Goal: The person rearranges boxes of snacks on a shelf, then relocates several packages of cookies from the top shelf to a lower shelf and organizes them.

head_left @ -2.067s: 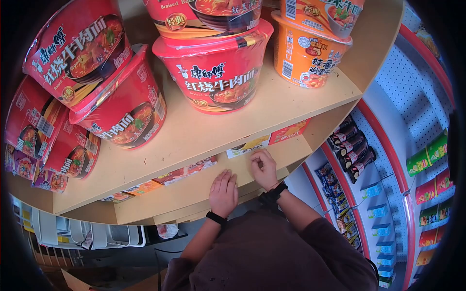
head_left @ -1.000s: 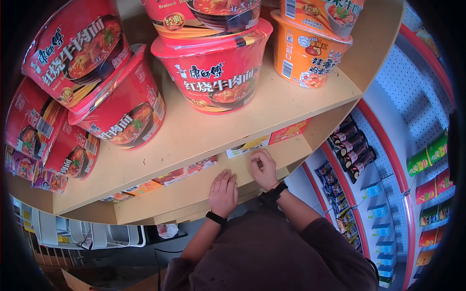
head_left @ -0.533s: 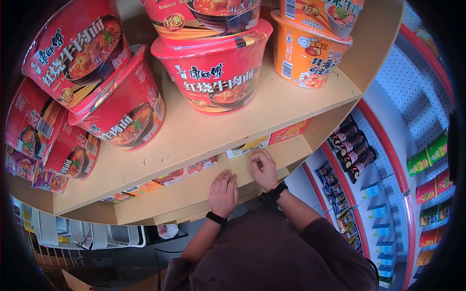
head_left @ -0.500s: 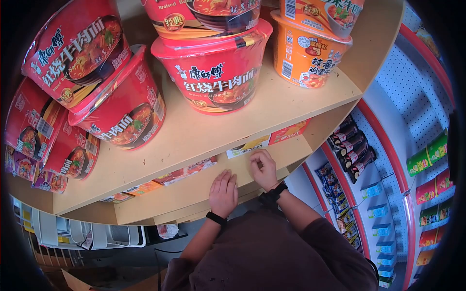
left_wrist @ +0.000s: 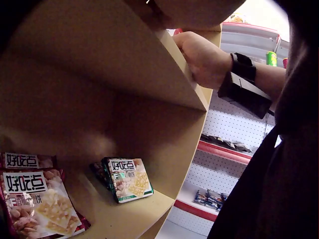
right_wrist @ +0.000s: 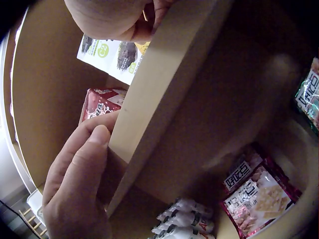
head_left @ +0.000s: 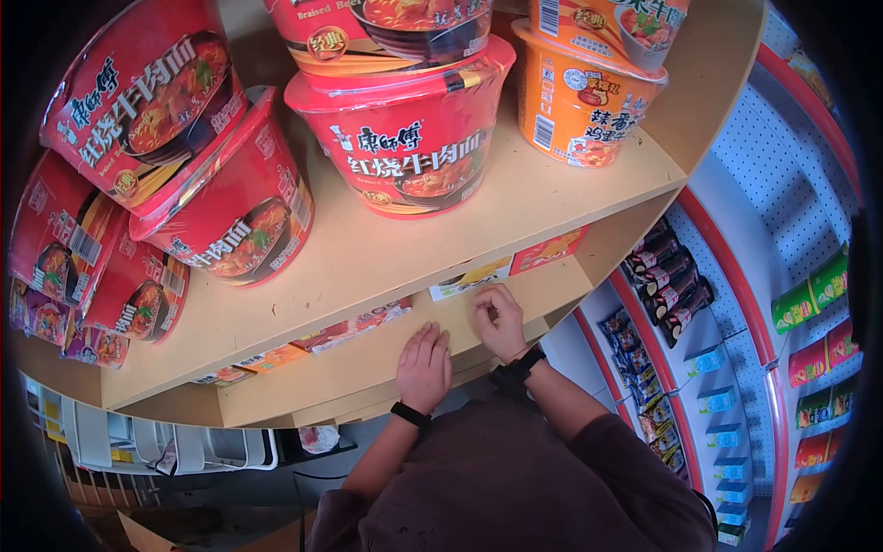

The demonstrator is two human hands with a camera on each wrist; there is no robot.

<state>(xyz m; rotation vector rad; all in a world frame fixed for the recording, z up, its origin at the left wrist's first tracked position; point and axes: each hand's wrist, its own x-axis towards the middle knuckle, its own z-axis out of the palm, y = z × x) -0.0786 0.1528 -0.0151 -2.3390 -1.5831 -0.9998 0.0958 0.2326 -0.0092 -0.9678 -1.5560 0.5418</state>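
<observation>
My left hand [head_left: 424,366] rests on the front edge of the lower shelf board [head_left: 303,386] with its fingers extended. In the right wrist view, that left hand [right_wrist: 82,179] has its fingertips over the board's edge. Just to the right, my right hand [head_left: 499,320] lies on the same board, fingers loosely curled and nothing seen in them. A white snack packet [head_left: 469,278] is right behind the right hand. In the left wrist view, the right hand [left_wrist: 202,59] leans on the board's edge, a black band at its wrist.
Red instant noodle bowls [head_left: 405,147] and orange ones [head_left: 589,101] stand stacked on the upper shelf. Red packets [head_left: 354,324] lie deeper on the lower shelf. Biscuit packets [left_wrist: 130,179] sit in the compartment beneath. White pegboard shelving [head_left: 736,212] stands at the right.
</observation>
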